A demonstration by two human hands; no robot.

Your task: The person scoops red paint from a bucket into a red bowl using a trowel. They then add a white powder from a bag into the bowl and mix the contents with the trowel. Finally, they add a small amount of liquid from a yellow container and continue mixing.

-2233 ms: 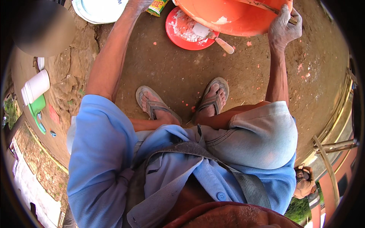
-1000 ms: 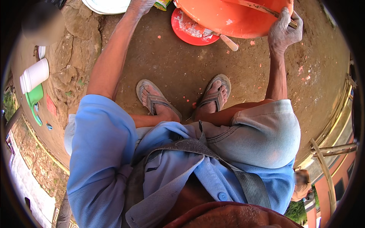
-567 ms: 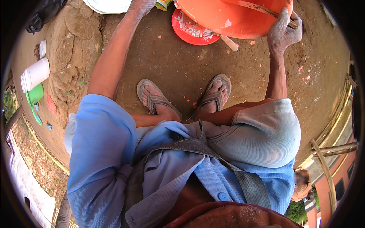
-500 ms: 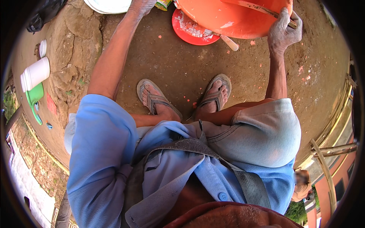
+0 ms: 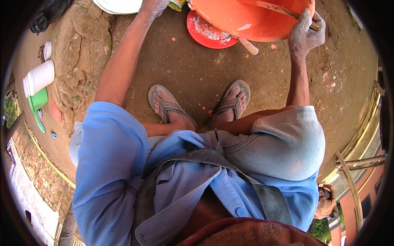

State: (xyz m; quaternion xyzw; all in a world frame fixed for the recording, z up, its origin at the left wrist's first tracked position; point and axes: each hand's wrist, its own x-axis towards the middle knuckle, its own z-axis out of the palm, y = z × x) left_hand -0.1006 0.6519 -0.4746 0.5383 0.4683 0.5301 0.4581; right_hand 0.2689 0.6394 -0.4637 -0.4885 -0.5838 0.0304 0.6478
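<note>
My right hand (image 5: 305, 36) is closed at the right rim of a large orange basin (image 5: 262, 28), its fingers round the end of a wooden stick (image 5: 283, 11). The stick reaches over the rim into the basin, and its far end is cut off by the top edge. My left hand (image 5: 154, 5) is at the top edge, left of the basin, with its fingers out of the picture. Whether it holds anything is hidden. Below the basin lies a red plate (image 5: 201, 37) with whitish residue. A tool's pale handle (image 5: 248, 46) sticks out beside the plate; its other end is hidden.
A white round container (image 5: 119, 5) and a yellow-green packet (image 5: 177, 5) are near my left hand. Farther left are a rocky mound (image 5: 82, 45), a white bucket (image 5: 41, 76), a green vessel (image 5: 39, 100) and a black bag (image 5: 45, 18). A person (image 5: 325, 201) is behind at lower right.
</note>
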